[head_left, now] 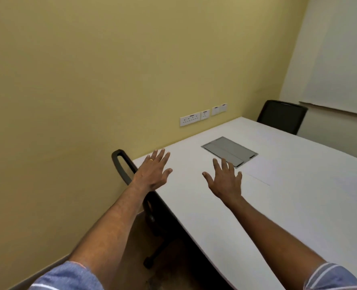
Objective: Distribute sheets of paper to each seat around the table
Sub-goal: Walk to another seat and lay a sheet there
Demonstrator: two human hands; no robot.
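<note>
Left hand (154, 172) and right hand (225, 181): grip released, fingers spread, holding nothing, above white counter (299, 195). Sheet (263, 170) faint, flat on counter just right of right hand. Chair (282, 116) at far end.

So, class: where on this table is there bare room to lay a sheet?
The white table is bare nearly everywhere: right of the right hand, and between both hands. Avoid the grey cable hatch.

Table (278, 195) at right; cable hatch (229, 152) set in its top, just beyond right hand (225, 183). Left hand (154, 172) over table's left edge, above tucked-in chair (131, 176). Second chair (282, 116) at far end. Wall sockets (194, 118) behind.
</note>
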